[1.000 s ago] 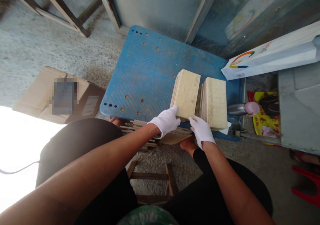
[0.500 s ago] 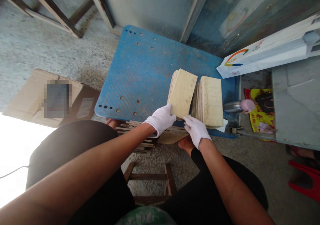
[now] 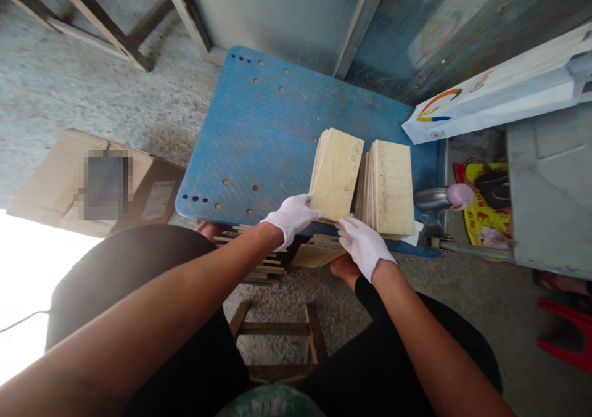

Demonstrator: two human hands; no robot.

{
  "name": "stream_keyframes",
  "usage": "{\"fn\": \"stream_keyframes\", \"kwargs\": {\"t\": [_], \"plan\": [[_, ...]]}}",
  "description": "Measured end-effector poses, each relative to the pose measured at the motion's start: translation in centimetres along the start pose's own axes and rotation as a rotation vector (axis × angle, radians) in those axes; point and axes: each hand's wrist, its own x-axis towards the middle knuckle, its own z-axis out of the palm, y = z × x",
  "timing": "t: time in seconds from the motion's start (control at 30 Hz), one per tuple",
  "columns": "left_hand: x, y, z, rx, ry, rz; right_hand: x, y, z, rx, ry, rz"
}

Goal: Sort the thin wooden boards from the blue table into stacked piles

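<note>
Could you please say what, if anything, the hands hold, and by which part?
The left hand and right hand touch the left board stack at its near corners; whether either grip holds it cannot be told.

left hand [image 3: 295, 215]: white-gloved | right hand [image 3: 363, 241]: white-gloved, near the left | forearms [image 3: 198, 283]: bare, stretched forward, converging

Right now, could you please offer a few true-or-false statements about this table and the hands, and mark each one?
1. Two stacks, the left stack and the right stack, are on the table. True.
2. The left hand is at the right stack. False: it is at the left stack's near left corner.
3. The right hand is at the left stack's near end. True.
4. The bag is between the stacks. False: the bag is right of both.
5. The box is left of the table. True.
</note>
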Motion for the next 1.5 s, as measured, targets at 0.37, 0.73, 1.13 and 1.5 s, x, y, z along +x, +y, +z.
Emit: {"fn": "stream_keyframes", "kwargs": {"t": [0.37, 0.73, 1.13, 1.5], "plan": [[-1.7, 1.9, -0.1, -0.241, 0.032, -0.161, -0.7, -0.3, 0.0, 0.436, 0.087, 0.043], [-1.7, 2.6, -0.4, -0.775, -0.126, -0.211, -2.5, -2.3, 1.9, 0.832, 0.027, -0.048], [-3.1, 3.6, 0.2, -0.505, -0.092, -0.191, -3.1, -3.1, 4.2, 0.812, -0.010, -0.093], [-4.2, 3.3, -0.8, 0.320, -0.180, 0.087, -3.3, -3.9, 1.2, 0.653, 0.147, -0.262]]}}
